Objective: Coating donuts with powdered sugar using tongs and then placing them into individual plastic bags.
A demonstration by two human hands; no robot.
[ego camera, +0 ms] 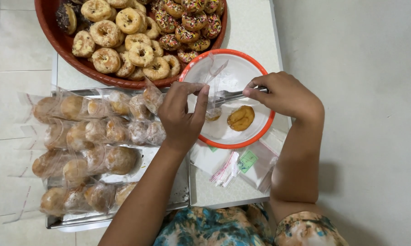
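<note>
left hand [183, 114] pinching clear bag [211, 86] open over white plate [255, 132] | right hand [283, 93] squeezing metal tongs [230, 95] shut at bag mouth | one doughnut [241, 118] loose on plate | bagged doughnuts [84, 146] fill metal tray [185, 187] | heaped red basin [59, 43] unbagged

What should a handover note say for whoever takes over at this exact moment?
Left hand pinches a clear bag open over the orange-rimmed plate.
Right hand grips metal tongs, tips at the bag's mouth; a donut seems partly inside.
One plain donut lies loose on the plate.
Done: many bagged donuts fill the metal tray.
Left: the unbagged donuts in the red basin; spare bags lie near the table edge.
</note>
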